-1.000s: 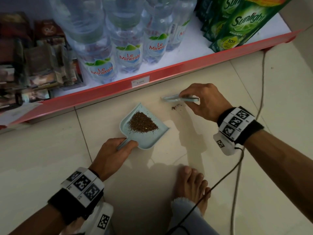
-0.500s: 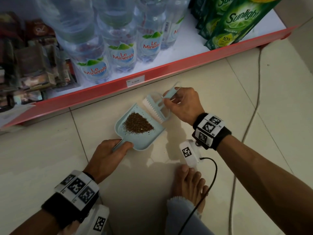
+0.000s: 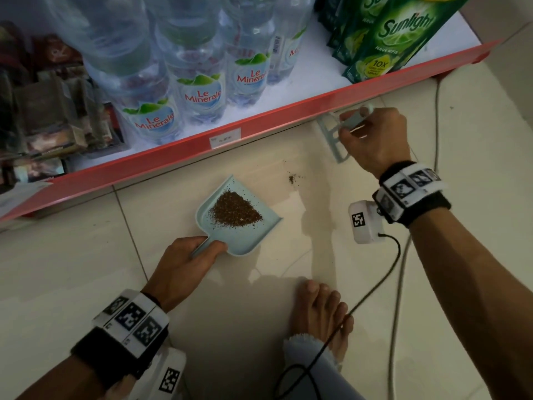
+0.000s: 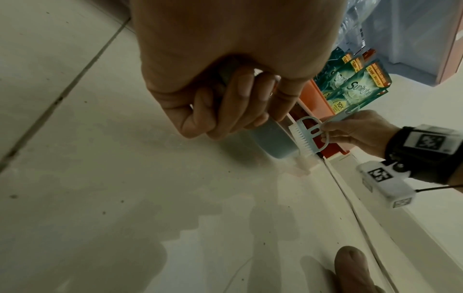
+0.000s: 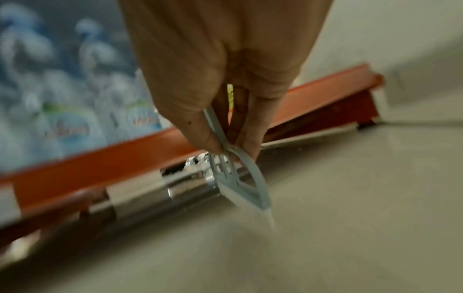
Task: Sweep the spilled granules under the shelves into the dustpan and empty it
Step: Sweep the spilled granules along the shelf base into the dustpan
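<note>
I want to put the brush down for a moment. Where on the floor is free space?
Bare tile lies left of the dustpan, below the red shelf edge, and between the right hand and the cable. Crowded: stray granules beside the dustpan's mouth, and the foot with cables nearby.

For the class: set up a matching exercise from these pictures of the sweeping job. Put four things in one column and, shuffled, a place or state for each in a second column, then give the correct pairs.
Things
1. dustpan
2. brush
3. small clump of granules
4. water bottles

Places or states
A. standing on the white shelf
B. loose on the floor tile, right of the pan
C. pinched by the right hand, close to the shelf's red edge
D. on the floor with a brown heap in it, handle gripped by the left hand

Pairs: 1-D, 2-C, 3-B, 4-A
</note>
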{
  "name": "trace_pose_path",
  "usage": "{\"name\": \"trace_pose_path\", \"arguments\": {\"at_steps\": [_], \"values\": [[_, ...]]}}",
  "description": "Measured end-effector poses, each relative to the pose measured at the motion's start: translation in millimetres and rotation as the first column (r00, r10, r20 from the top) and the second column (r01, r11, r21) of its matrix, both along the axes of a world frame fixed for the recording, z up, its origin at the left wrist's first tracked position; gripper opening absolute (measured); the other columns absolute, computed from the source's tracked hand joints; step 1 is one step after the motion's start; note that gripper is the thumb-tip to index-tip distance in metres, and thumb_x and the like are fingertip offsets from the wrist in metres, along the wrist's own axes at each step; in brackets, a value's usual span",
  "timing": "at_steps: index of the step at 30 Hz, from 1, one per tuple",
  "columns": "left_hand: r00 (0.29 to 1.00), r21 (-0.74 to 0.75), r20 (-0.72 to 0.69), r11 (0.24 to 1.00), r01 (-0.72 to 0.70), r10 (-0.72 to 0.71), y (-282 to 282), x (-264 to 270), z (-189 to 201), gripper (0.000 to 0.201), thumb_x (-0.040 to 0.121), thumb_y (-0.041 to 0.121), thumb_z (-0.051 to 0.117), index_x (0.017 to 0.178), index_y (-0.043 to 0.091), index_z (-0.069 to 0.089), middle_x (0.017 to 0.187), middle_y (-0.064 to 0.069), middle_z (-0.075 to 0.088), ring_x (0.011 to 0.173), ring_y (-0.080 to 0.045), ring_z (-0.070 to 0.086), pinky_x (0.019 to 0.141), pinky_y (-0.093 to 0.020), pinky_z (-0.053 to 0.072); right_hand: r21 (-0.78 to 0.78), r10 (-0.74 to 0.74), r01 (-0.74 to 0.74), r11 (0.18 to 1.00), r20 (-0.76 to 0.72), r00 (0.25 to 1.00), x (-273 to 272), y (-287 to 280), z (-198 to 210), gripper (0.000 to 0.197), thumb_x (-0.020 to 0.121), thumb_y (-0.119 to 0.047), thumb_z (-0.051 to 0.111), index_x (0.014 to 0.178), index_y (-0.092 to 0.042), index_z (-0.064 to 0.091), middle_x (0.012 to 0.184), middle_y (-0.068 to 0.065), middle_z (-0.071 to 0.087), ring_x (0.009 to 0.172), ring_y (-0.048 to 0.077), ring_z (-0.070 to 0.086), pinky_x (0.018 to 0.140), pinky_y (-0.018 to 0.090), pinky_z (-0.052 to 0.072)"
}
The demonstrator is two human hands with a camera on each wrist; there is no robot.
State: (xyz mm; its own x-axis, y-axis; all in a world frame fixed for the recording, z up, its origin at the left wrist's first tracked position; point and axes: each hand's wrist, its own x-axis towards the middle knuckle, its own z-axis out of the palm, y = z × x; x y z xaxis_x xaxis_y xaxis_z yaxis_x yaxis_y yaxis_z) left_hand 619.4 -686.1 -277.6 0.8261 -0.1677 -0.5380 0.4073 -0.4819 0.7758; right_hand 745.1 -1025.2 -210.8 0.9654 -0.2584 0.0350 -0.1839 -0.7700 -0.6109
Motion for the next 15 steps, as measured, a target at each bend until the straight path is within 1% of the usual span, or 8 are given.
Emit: {"name": "trace_pose_path", "arguments": {"at_steps": [2, 3, 5, 6, 8, 11, 13, 15], "values": [[1.000, -0.004, 0.002, 1.000, 0.005, -0.005, -0.9, 0.2, 0.4, 0.041, 0.089, 0.040, 0.062, 0.056, 0.022, 0.045, 0.045, 0.010, 0.041, 0.042, -0.003, 0.039, 0.051, -0.027, 0.033, -0.264, 0.101, -0.111, 0.958, -0.049, 0.994, 5.0, 6.4, -1.3, 0.021, 0.082, -0.019, 0.061, 0.092, -0.008, 0.075, 0.086, 0.017, 0.072, 0.077, 0.037, 0.067, 0.076, 0.043, 0.056], [1.000, -0.003, 0.004, 1.000, 0.006, -0.006, -1.9, 0.3, 0.9, 0.041, 0.089, 0.040, 0.062, 0.056, 0.022, 0.045, 0.046, 0.010, 0.040, 0.043, -0.003, 0.038, 0.052, -0.027, 0.033, -0.331, 0.163, -0.190, 0.924, -0.106, 0.981, 4.7, 12.5, -3.3, 0.022, 0.085, -0.018, 0.059, 0.095, -0.008, 0.075, 0.089, 0.018, 0.069, 0.079, 0.039, 0.064, 0.075, 0.039, 0.054], [1.000, -0.002, 0.007, 1.000, 0.004, -0.004, -3.6, 1.1, 1.9, 0.042, 0.089, 0.041, 0.062, 0.056, 0.022, 0.044, 0.046, 0.011, 0.040, 0.043, -0.004, 0.039, 0.053, -0.028, 0.034, -0.362, 0.339, -0.396, 0.844, -0.211, 0.917, -3.8, 27.4, -9.1, 0.025, 0.089, -0.013, 0.056, 0.105, -0.012, 0.075, 0.094, 0.016, 0.064, 0.080, 0.036, 0.063, 0.070, 0.031, 0.047], [1.000, 0.002, 0.010, 1.000, 0.003, -0.003, -4.2, 2.0, 2.5, 0.042, 0.088, 0.041, 0.062, 0.055, 0.022, 0.044, 0.046, 0.011, 0.041, 0.043, -0.004, 0.039, 0.054, -0.028, 0.034, -0.348, 0.426, -0.491, 0.799, -0.251, 0.869, -11.4, 34.0, -11.4, 0.027, 0.090, -0.010, 0.056, 0.110, -0.013, 0.073, 0.096, 0.015, 0.064, 0.081, 0.035, 0.064, 0.070, 0.031, 0.048], [1.000, 0.006, 0.016, 1.000, 0.001, -0.001, -4.4, 3.5, 3.4, 0.042, 0.088, 0.042, 0.061, 0.055, 0.021, 0.044, 0.046, 0.011, 0.040, 0.044, -0.004, 0.038, 0.054, -0.028, 0.034, -0.300, 0.547, -0.619, 0.726, -0.295, 0.784, -28.6, 41.6, -10.7, 0.033, 0.088, -0.006, 0.060, 0.117, -0.015, 0.072, 0.103, 0.014, 0.064, 0.082, 0.034, 0.065, 0.074, 0.037, 0.053], [1.000, -0.004, 0.023, 1.000, -0.015, 0.015, -2.9, 4.4, 3.5, 0.042, 0.088, 0.042, 0.062, 0.055, 0.021, 0.045, 0.047, 0.010, 0.040, 0.044, -0.005, 0.038, 0.055, -0.029, 0.033, -0.261, 0.627, -0.681, 0.684, -0.266, 0.732, -42.1, 38.2, -1.6, 0.030, 0.087, -0.006, 0.061, 0.112, -0.016, 0.074, 0.099, 0.010, 0.064, 0.077, 0.035, 0.065, 0.069, 0.043, 0.054], [1.000, -0.007, 0.029, 1.000, -0.010, 0.011, -1.9, 4.2, 3.0, 0.042, 0.088, 0.041, 0.062, 0.055, 0.021, 0.045, 0.047, 0.010, 0.040, 0.044, -0.005, 0.037, 0.055, -0.029, 0.034, -0.291, 0.619, -0.647, 0.705, -0.193, 0.761, -38.4, 31.8, 3.0, 0.026, 0.088, -0.006, 0.062, 0.108, -0.014, 0.075, 0.095, 0.011, 0.064, 0.074, 0.035, 0.065, 0.066, 0.044, 0.055], [1.000, -0.012, 0.024, 1.000, 0.003, -0.003, -2.1, 4.4, 2.8, 0.042, 0.088, 0.041, 0.062, 0.055, 0.021, 0.044, 0.046, 0.011, 0.039, 0.044, -0.006, 0.037, 0.055, -0.030, 0.034, -0.339, 0.564, -0.569, 0.749, -0.124, 0.817, -27.2, 28.6, 3.5, 0.025, 0.089, -0.006, 0.061, 0.109, -0.011, 0.075, 0.096, 0.015, 0.064, 0.074, 0.037, 0.065, 0.066, 0.046, 0.055]]}}
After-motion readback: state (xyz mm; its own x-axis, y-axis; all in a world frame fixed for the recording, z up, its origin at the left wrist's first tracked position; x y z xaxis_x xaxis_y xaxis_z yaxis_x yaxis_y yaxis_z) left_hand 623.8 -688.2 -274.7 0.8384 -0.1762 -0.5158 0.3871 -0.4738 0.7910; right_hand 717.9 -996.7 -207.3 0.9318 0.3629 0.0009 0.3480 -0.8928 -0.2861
